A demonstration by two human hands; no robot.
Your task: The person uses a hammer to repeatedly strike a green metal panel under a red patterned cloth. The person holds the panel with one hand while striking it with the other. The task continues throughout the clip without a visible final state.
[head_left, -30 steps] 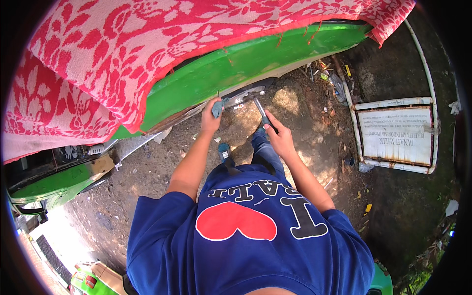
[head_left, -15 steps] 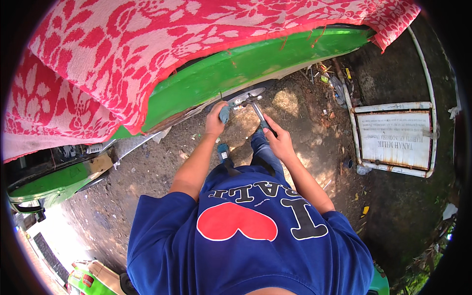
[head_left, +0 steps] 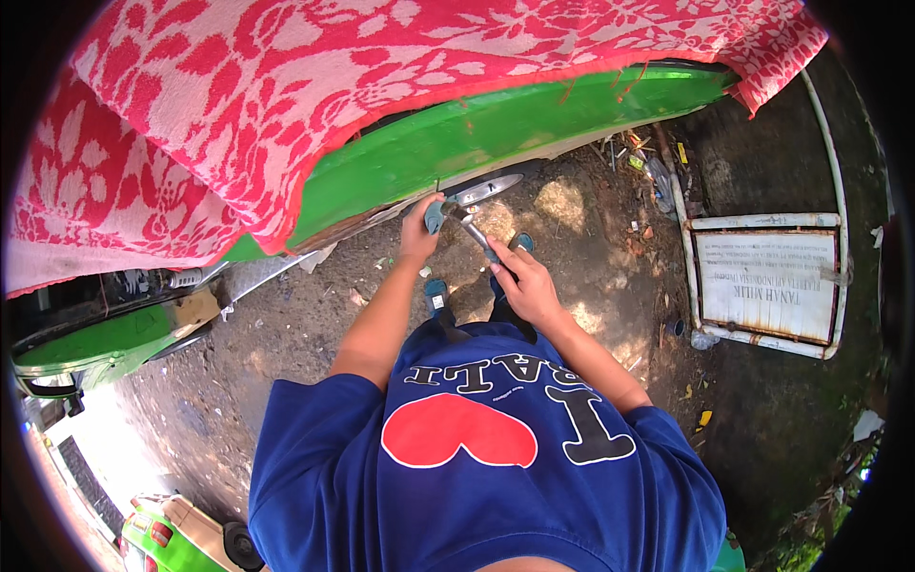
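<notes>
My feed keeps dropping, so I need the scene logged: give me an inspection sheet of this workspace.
Surface: bare dirt ground, sun-dappled.
Job's things: grey metal hand tool against the lower edge of the green painted body panel; red-and-white floral cloth draped over the panel.
Clutter: litter by the panel; white-framed sign board lying flat.
Grippers: left hand at the tool's head; right hand on its handle.
Cables: nothing seen.
Surroundings: second green vehicle part at left.

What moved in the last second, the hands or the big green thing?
The hands. The left hand slid a little to the right along the lower edge of the green panel, and the metal tool in the right hand swung with it, its head now close to the left hand. Both hands kept their grip. The green panel, the red patterned cloth and the white-framed sign stayed put.
</notes>
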